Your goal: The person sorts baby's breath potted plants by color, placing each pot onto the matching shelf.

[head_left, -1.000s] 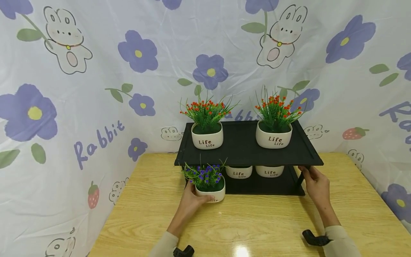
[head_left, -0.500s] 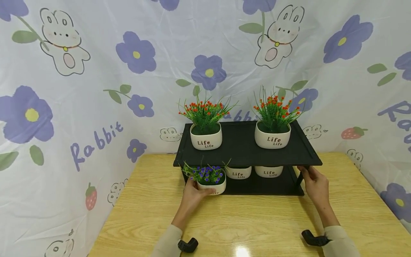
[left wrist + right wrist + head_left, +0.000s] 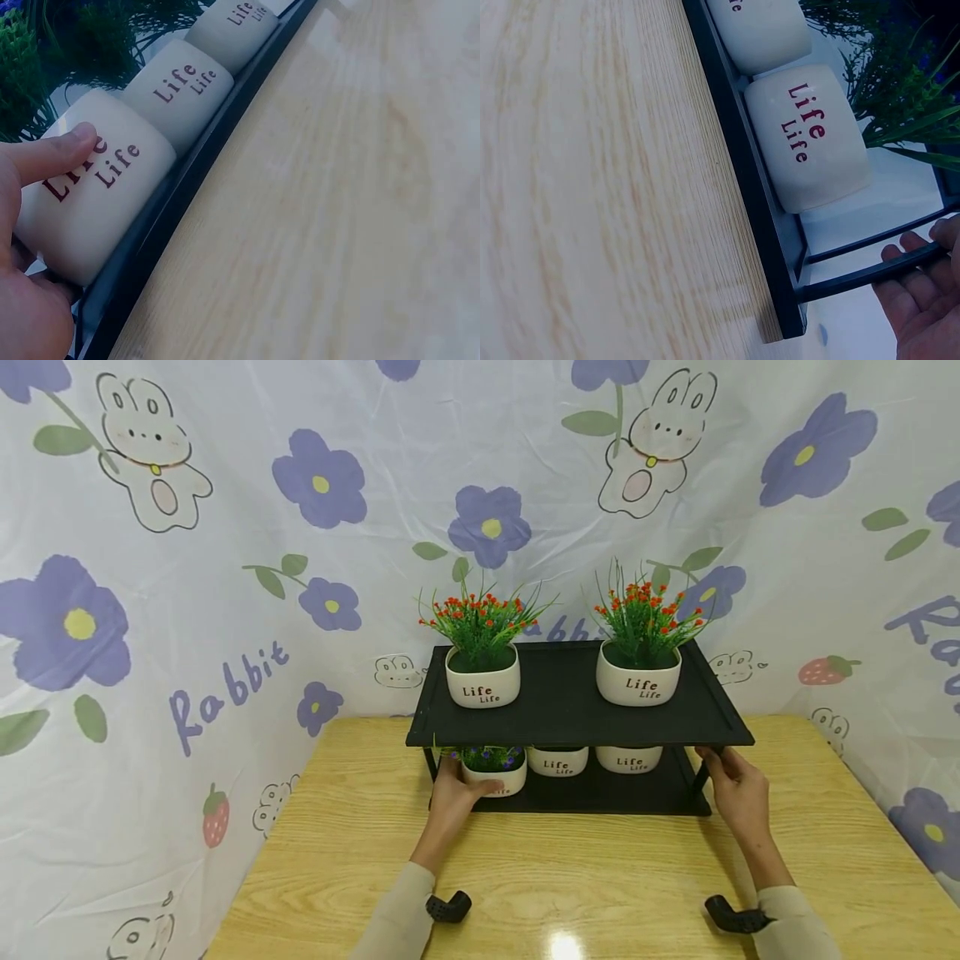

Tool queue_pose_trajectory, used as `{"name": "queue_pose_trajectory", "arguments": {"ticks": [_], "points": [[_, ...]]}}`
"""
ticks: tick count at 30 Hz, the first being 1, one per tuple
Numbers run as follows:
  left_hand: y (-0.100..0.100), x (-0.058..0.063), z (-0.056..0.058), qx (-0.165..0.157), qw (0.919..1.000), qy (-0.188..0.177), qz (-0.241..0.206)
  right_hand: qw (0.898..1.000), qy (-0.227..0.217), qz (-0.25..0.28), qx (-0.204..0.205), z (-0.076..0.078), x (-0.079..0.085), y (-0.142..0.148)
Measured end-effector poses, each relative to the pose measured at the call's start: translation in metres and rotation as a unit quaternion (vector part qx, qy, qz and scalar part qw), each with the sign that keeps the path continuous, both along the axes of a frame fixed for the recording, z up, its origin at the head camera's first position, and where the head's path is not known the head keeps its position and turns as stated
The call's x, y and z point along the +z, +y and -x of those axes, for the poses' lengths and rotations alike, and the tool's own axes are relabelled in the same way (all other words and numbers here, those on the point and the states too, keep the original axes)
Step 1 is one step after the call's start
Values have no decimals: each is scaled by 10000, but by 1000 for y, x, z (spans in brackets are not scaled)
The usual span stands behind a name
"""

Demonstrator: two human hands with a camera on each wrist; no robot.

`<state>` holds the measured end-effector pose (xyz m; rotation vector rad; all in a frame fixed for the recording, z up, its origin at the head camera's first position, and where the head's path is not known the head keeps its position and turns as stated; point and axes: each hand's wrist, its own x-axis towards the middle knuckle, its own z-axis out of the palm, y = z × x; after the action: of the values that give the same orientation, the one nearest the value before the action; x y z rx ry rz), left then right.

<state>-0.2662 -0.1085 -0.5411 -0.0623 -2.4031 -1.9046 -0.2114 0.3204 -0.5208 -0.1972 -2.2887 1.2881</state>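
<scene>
My left hand (image 3: 450, 802) grips a white pot (image 3: 512, 781) of purple flowers at the left end of the lower tier (image 3: 600, 800) of a black two-tier shelf (image 3: 558, 718). Its thumb lies across the "Life" lettering, as the left wrist view shows; the pot's back is hidden. In that view the pot (image 3: 112, 217) stands upright relative to the black rim, beside another pot (image 3: 180, 97). My right hand (image 3: 741, 789) holds the front right post of the shelf, and in the right wrist view its fingers curl around that black post (image 3: 855, 281).
Two white pots (image 3: 480, 687) with orange-red flowers stand on the upper tier, left and right. Two more pots (image 3: 628, 760) sit on the lower tier, partly hidden beneath the upper board. The shelf stands on a wooden table (image 3: 570, 877) before a printed cloth (image 3: 405, 435).
My left hand has moved the purple-flowered pot away from me, from in front of the shelf onto the lower tier under the upper board. My right hand has stayed at the post.
</scene>
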Motion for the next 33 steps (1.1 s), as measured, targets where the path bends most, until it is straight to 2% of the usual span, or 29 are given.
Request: {"name": "queue_pose_trajectory", "arguments": {"ticks": [2,15,22,33], "points": [[1,-1,4,-10,9999,81,-98,10000,10,4,0,0,1,0],[2,-4,29,58,9993,197,312,10000,9,16,-31,0,1,0],[3,-4,39,-80,9991,374,-199,10000,39,-16,-32,1,1,0],[5,-7,45,-240,9972,432,-553,9999,61,4,-91,2,-3,0]]}}
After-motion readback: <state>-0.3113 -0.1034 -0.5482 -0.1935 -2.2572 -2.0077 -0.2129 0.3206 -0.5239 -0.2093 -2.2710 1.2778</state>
